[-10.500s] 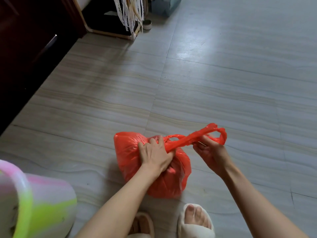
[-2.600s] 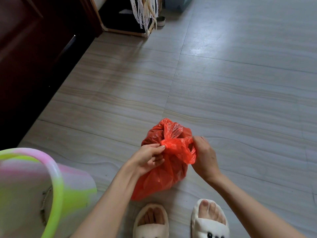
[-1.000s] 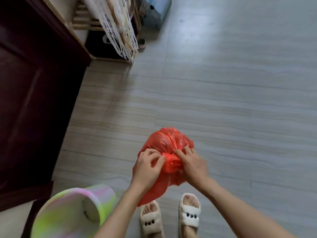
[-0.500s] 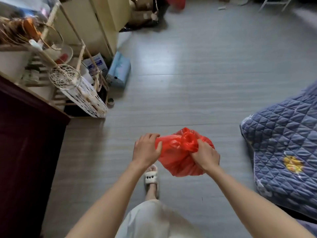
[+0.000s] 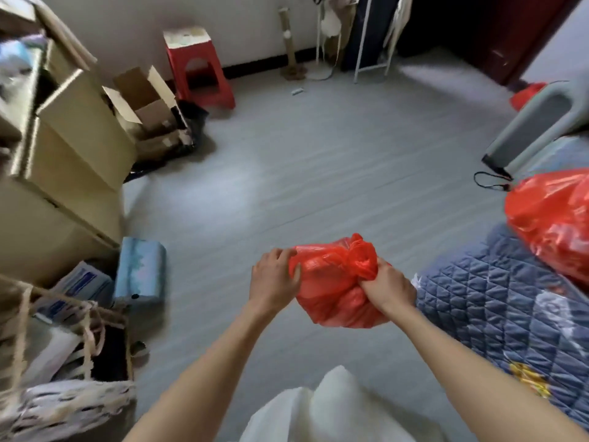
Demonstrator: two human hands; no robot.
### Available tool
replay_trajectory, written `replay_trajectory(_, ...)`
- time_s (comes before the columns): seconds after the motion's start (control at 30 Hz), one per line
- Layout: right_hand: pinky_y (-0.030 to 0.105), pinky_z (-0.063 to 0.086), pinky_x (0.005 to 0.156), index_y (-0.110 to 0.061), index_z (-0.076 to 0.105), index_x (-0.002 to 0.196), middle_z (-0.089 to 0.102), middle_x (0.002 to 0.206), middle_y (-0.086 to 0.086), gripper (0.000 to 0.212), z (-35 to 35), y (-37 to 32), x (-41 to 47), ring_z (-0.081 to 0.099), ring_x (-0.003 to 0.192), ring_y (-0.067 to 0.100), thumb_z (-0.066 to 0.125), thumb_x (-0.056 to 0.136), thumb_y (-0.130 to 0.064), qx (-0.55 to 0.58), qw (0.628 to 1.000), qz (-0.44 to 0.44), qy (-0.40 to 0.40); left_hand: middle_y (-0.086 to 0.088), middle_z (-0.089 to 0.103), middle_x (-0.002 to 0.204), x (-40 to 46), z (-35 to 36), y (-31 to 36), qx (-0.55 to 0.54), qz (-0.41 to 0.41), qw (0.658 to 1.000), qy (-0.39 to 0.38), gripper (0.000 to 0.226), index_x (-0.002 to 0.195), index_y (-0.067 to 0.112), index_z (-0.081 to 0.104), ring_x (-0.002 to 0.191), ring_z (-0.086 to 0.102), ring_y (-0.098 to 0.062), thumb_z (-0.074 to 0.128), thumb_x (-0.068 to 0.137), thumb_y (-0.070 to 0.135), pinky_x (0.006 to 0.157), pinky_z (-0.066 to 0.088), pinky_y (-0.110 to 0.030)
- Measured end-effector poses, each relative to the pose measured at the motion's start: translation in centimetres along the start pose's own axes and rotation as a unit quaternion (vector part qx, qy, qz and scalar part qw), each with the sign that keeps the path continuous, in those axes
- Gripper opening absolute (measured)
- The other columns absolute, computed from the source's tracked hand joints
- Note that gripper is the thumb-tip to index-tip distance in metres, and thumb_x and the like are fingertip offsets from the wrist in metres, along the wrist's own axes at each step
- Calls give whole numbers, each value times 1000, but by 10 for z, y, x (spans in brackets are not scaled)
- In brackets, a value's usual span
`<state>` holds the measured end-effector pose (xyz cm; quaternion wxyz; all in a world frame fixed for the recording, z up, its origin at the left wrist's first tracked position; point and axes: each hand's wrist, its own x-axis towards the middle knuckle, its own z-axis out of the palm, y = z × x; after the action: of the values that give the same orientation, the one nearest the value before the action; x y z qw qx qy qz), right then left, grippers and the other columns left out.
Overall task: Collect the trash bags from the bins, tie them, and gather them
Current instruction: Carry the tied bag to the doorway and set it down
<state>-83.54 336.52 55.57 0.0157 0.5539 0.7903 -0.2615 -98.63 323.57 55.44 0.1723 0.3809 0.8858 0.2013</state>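
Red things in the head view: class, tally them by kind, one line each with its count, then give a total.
Red trash bags: 3, the held bag, the large bag on the quilt and the far bag behind the grey frame.
Red plastic stools: 1, the stool by the wall.
Total: 4

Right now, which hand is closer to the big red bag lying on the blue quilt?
Right. The right hand grips the tied bag at its knot, on the side facing the quilt and the big red bag. The left hand holds the tied bag's far side.
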Motion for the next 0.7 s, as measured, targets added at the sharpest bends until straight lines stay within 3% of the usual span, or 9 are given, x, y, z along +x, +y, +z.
replay_trajectory(0.13, 37, 45, 86, -22, 53, 116, 63, 115, 14, 39, -27, -10, 78, 58, 107, 36, 53, 81, -38, 1, 999, 23, 25, -4, 54, 127, 91, -2, 33, 25, 69, 997, -3, 38, 127, 19, 51, 118, 46, -27, 48, 90, 29, 97, 35, -35)
replay_trajectory(0.3, 38, 46, 86, -20, 56, 109, 64, 113, 13, 34, -71, -27, 246, 59, 106, 35, 55, 80, -38, 24, 998, 34, 52, -1, 50, 133, 262, 8, 93, 61, 123, 990, -25, 41, 130, 21, 48, 123, 43, -25, 47, 90, 28, 98, 33, -32)
replay_trajectory(0.47, 37, 46, 83, -19, 56, 104, 64, 110, 12, 28, -135, -51, 393, 59, 104, 35, 52, 84, -37, 32, 995, 53, 74, -5, 55, 129, 417, 2, 158, 54, 149, 987, -24, 56, 128, 17, 51, 119, 49, -29, 30, 80, 36, 96, 37, -36)
replay_trajectory(0.7, 36, 44, 86, -17, 59, 104, 64, 113, 11, 29, -205, -68, 584, 57, 108, 34, 53, 84, -37, 48, 992, 86, 76, 1, 54, 129, 620, 2, 222, 74, 155, 985, -33, 39, 129, 23, 49, 120, 47, -23, 48, 90, 29, 98, 34, -33)
